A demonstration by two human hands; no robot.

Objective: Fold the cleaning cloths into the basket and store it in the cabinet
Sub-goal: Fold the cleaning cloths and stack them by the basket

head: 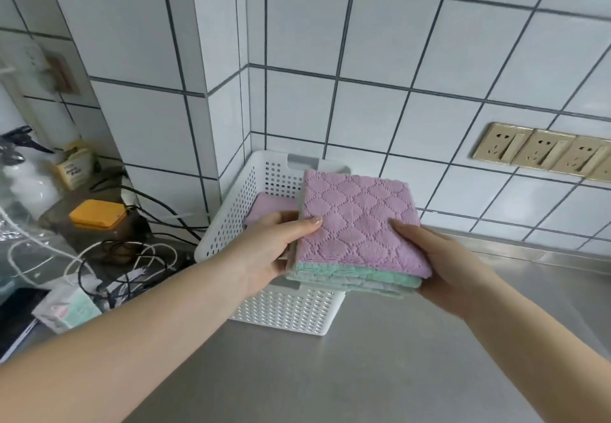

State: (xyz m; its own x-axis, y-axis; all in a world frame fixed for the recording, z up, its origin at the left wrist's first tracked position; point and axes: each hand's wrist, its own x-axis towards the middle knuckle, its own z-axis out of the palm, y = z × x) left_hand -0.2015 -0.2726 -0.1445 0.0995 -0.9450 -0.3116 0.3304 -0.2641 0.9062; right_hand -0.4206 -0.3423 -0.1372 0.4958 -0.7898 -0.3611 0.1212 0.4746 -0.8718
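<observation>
Steel counter (380, 366) lies bare in front. Left hand (267, 250) and right hand (443, 264) pinch a folded cloth stack (355, 224), pink over green, above the white basket (291, 307). A pink cloth (269, 206) lies inside. Cables (132, 257) crowd its left; tiled corner behind.

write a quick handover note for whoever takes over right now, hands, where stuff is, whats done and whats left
Left hand and right hand: both grip a folded stack of cloths, pink on top, green under, held above the white basket.
Basket sits on the steel counter in the tiled corner; one folded pink cloth already lies inside.
Done: cloths folded.
Left: lower the stack in, then store the basket; no cabinet in view.
</observation>
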